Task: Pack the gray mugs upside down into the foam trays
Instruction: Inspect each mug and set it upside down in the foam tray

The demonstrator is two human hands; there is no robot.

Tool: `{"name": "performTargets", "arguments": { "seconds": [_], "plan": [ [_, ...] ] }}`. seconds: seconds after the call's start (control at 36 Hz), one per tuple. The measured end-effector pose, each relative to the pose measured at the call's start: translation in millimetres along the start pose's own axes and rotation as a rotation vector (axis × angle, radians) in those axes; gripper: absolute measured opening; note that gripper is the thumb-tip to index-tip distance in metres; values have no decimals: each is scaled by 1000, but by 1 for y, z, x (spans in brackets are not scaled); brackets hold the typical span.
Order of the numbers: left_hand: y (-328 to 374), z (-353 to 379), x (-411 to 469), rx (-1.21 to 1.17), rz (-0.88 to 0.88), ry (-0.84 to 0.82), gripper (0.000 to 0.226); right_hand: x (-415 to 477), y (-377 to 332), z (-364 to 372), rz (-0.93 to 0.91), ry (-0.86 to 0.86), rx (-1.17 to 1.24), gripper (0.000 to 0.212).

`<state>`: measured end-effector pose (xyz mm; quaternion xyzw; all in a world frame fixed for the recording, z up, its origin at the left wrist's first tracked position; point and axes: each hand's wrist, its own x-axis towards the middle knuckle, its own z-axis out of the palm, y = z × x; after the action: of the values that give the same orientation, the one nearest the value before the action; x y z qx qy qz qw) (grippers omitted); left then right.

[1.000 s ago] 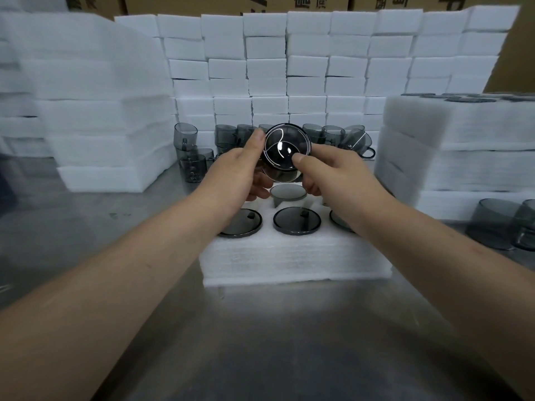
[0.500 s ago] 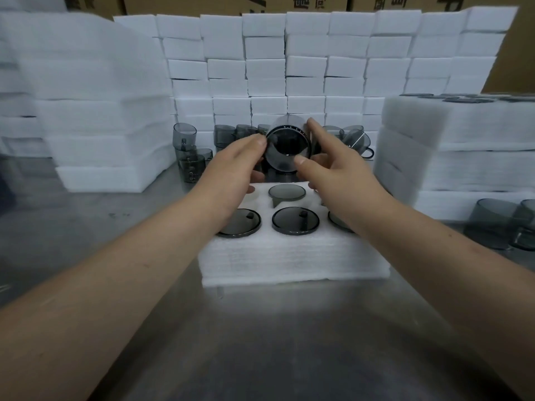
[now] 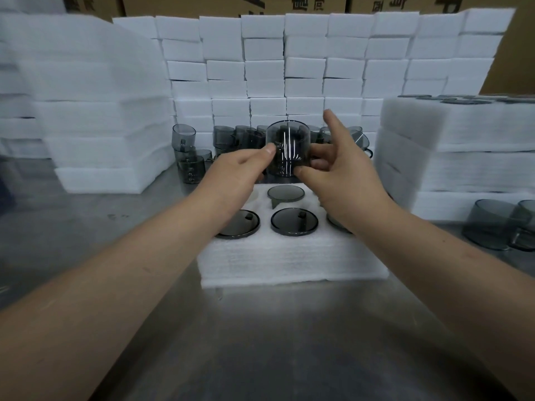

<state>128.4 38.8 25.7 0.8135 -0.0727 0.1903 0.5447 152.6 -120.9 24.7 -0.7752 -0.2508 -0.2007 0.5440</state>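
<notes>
Both hands held one gray mug point(image 3: 288, 150) in the air, just above the back edge of the foam tray point(image 3: 289, 261). The left hand point(image 3: 240, 169) gripped the mug's left side, thumb on the wall and fingers curled behind. The right hand point(image 3: 341, 172) pinched the lower right side between thumb and lower fingers, with its index finger lifted clear. I judged that the two-handed hold suited turning the mug and lining it up over a slot. It looked closed end up and mouth down, though glare on the wall left that uncertain.

In the tray, the packed mugs point(image 3: 293, 221) sat sunk in the foam with only their flat bases showing, so the foam shielded the rims. A pale pocket point(image 3: 254, 195) at back left seemed unfilled and was likely the target. Loose mugs point(image 3: 225, 137) stood just behind the tray, within easy reach. Foam stacks point(image 3: 101, 117) walled in the steel table point(image 3: 260, 342).
</notes>
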Motion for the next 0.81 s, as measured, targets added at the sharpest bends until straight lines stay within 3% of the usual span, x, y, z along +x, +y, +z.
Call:
{"name": "performTargets", "arguments": {
  "seconds": [0.19, 0.61, 0.81],
  "plan": [
    [4, 2, 1, -13, -67, 26, 52, -3, -7, 0, -13, -40, -65, 77],
    [-6, 3, 13, -45, -138, 148, 44, -9, -11, 0, -91, -80, -137, 72],
    [0, 2, 8, -69, -116, 121, 40, -10, -11, 2, -79, -73, -86, 72]
  ]
}}
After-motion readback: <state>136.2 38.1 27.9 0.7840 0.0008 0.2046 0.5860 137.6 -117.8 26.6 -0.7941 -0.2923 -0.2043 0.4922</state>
